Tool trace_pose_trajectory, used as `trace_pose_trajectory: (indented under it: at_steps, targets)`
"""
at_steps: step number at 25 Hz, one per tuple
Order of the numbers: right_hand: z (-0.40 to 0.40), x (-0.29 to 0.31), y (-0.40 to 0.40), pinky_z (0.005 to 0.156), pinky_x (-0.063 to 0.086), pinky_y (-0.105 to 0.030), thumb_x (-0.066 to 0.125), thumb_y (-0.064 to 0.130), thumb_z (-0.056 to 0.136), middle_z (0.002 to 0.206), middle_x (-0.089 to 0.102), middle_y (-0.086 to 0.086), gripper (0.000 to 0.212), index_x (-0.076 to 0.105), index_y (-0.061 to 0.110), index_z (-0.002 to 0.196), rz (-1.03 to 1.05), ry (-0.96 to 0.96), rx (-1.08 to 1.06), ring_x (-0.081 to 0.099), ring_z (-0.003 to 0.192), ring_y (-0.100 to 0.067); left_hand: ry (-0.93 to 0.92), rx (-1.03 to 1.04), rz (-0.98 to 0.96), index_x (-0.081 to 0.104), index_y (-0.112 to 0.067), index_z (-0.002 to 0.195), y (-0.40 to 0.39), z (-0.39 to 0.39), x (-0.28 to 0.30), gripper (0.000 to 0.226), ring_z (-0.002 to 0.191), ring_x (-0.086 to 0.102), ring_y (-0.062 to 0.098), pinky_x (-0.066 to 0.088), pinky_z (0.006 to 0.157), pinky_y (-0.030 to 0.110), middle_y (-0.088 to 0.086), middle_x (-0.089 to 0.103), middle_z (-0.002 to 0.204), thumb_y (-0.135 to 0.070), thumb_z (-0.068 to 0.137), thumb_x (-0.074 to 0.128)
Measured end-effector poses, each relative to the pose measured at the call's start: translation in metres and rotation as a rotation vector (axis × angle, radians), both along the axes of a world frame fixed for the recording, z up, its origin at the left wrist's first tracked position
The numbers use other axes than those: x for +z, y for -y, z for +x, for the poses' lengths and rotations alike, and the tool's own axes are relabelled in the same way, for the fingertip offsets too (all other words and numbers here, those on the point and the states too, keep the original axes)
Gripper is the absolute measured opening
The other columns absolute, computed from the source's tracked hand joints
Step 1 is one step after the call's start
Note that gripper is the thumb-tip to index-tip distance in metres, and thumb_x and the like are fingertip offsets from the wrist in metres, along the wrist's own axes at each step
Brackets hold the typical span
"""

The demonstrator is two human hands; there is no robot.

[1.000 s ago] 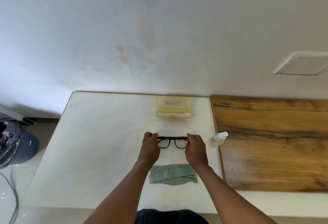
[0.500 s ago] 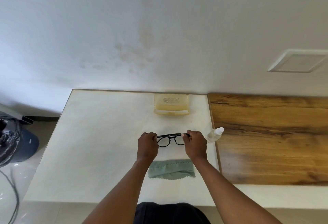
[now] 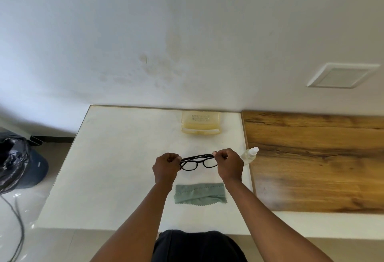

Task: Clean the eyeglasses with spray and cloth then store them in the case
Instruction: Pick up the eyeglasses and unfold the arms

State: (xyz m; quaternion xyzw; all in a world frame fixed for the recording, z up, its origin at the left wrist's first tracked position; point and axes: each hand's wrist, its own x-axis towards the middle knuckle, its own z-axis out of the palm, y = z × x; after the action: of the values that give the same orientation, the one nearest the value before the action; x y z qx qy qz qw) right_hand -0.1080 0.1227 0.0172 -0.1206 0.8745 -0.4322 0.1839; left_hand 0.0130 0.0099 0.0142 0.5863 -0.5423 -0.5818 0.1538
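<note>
Black-framed eyeglasses [image 3: 197, 162] hang a little above the white table [image 3: 116, 170], held at both ends. My left hand [image 3: 166, 167] grips the left hinge and my right hand [image 3: 228, 165] pinches the right one; the temples look folded behind the lenses. A grey-green cleaning cloth [image 3: 200, 193] lies flat on the table just below the glasses. A small clear spray bottle [image 3: 249, 154] with a white cap stands right of my right hand. The pale yellow glasses case [image 3: 200, 123] sits open at the table's far edge by the wall.
A wooden surface [image 3: 315, 162] adjoins the white table on the right. A dark bin with a black bag [image 3: 18, 162] stands on the floor at the left, with a cable [image 3: 18, 226] trailing near it. A white wall rises behind the table.
Both hands have lifted the glasses off the table and tilted them, and the lenses now face me more. The cloth, bottle and case have stayed put.
</note>
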Motion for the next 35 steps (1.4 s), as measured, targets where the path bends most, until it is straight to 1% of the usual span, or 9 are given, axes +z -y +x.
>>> trace_pose_trajectory:
  at_steps: [4, 10, 13, 16, 19, 20, 23, 28, 35]
  targets:
    - [0.002, 0.004, -0.006, 0.075, 0.038, -0.023, 0.066, 0.009, 0.081, 0.095, 0.067, -0.012, 0.011, 0.063, 0.002, 0.089, -0.004, 0.018, -0.004, 0.060, 0.090, -0.025, -0.063, -0.022, 0.036, 0.067, -0.013, 0.081, -0.002, 0.007, 0.005, 0.007, 0.075, 0.063, 0.024, 0.054, 0.084, 0.037, 0.009, 0.067, 0.078, -0.006, 0.079, 0.069]
    - [0.005, 0.009, -0.012, 0.078, 0.040, -0.020, 0.066, 0.004, 0.080, 0.103, 0.063, -0.014, 0.017, 0.066, 0.004, 0.096, 0.018, -0.006, 0.091, 0.061, 0.092, -0.024, -0.034, -0.110, -0.040, 0.071, -0.014, 0.094, -0.005, 0.014, 0.012, 0.016, 0.081, 0.058, 0.017, 0.047, 0.081, 0.028, 0.002, 0.067, 0.088, -0.007, 0.081, 0.067]
    - [0.007, 0.012, -0.015, 0.073, 0.034, -0.012, 0.065, 0.003, 0.080, 0.103, 0.057, -0.014, 0.012, 0.066, 0.005, 0.092, 0.068, -0.085, 0.165, 0.056, 0.085, -0.018, -0.023, -0.163, -0.116, 0.072, -0.011, 0.093, -0.007, 0.017, 0.015, 0.016, 0.078, 0.057, 0.013, 0.045, 0.077, 0.025, 0.005, 0.069, 0.092, -0.005, 0.079, 0.068]
    - [0.011, 0.014, -0.018, 0.073, 0.036, -0.015, 0.065, 0.003, 0.080, 0.099, 0.054, -0.012, 0.008, 0.065, 0.004, 0.088, 0.074, -0.123, 0.209, 0.055, 0.082, -0.018, -0.017, -0.222, -0.220, 0.072, -0.008, 0.091, -0.007, 0.018, 0.016, 0.016, 0.084, 0.062, 0.020, 0.047, 0.076, 0.027, 0.010, 0.067, 0.094, -0.003, 0.076, 0.070]
    - [0.016, 0.016, -0.019, 0.074, 0.040, -0.019, 0.064, 0.002, 0.081, 0.096, 0.053, -0.010, 0.006, 0.064, 0.003, 0.087, 0.049, -0.164, 0.236, 0.058, 0.084, -0.022, 0.027, -0.317, -0.371, 0.073, -0.006, 0.091, -0.007, 0.021, 0.016, 0.015, 0.079, 0.060, 0.021, 0.043, 0.064, 0.013, 0.010, 0.062, 0.089, -0.002, 0.077, 0.069]
    - [0.017, 0.016, -0.018, 0.075, 0.043, -0.021, 0.064, 0.001, 0.081, 0.096, 0.053, -0.011, 0.006, 0.064, 0.002, 0.087, 0.040, -0.180, 0.241, 0.058, 0.084, -0.022, 0.037, -0.327, -0.408, 0.074, -0.006, 0.090, -0.007, 0.021, 0.016, 0.014, 0.077, 0.059, 0.020, 0.043, 0.062, 0.014, 0.009, 0.062, 0.088, -0.003, 0.078, 0.069]
    - [0.020, 0.017, -0.017, 0.079, 0.048, -0.025, 0.064, 0.000, 0.081, 0.097, 0.054, -0.012, 0.005, 0.064, 0.000, 0.087, 0.007, -0.223, 0.243, 0.058, 0.085, -0.023, 0.069, -0.320, -0.453, 0.074, -0.008, 0.088, -0.007, 0.023, 0.018, 0.011, 0.078, 0.060, 0.021, 0.049, 0.068, 0.031, 0.006, 0.064, 0.086, -0.005, 0.080, 0.067]
    - [0.022, 0.018, -0.012, 0.076, 0.048, -0.025, 0.065, -0.003, 0.080, 0.095, 0.055, -0.014, 0.004, 0.064, -0.002, 0.084, -0.036, -0.288, 0.227, 0.059, 0.084, -0.023, 0.074, -0.259, -0.485, 0.074, -0.007, 0.089, -0.006, 0.021, 0.021, 0.012, 0.078, 0.058, 0.019, 0.043, 0.069, 0.027, 0.006, 0.064, 0.083, -0.006, 0.081, 0.066]
    - [0.024, 0.017, -0.010, 0.072, 0.050, -0.029, 0.066, -0.004, 0.079, 0.091, 0.056, -0.015, 0.003, 0.064, -0.002, 0.081, -0.063, -0.326, 0.207, 0.060, 0.079, -0.026, 0.038, -0.116, -0.418, 0.073, -0.007, 0.091, -0.007, 0.017, 0.022, 0.012, 0.073, 0.055, 0.018, 0.035, 0.065, 0.021, 0.005, 0.060, 0.080, -0.009, 0.083, 0.066]
